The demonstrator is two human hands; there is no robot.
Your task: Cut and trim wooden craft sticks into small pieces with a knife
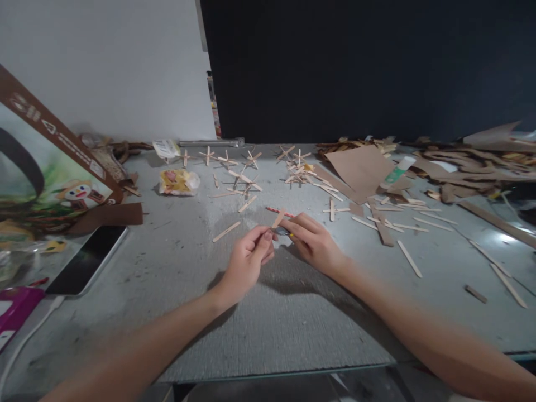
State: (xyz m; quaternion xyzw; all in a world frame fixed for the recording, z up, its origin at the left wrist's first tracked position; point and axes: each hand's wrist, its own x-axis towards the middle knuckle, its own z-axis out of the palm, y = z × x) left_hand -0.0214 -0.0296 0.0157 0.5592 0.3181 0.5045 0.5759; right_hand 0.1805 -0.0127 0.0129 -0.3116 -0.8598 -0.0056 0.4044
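Observation:
My left hand (251,254), its fingers pinched together, grips a pale wooden craft stick (278,218) that points up and away. Close against it, my right hand (312,243) has its fingers closed around a small dark grey piece (281,230) with a bit of yellow beside it. What kind of thing that piece is cannot be made out. A thin red-striped stick (280,211) shows just beyond the right fingers; I cannot tell whether it lies on the table or is held. Another craft stick (226,231) lies left of the hands.
Several crossed craft-stick pieces (252,159) stand along the back of the grey table (268,324). Loose sticks (409,259), brown cardboard (355,170) and a glue stick (397,172) lie right. A yellow packet (178,182), a phone (87,261) and a printed bag (62,162) are left.

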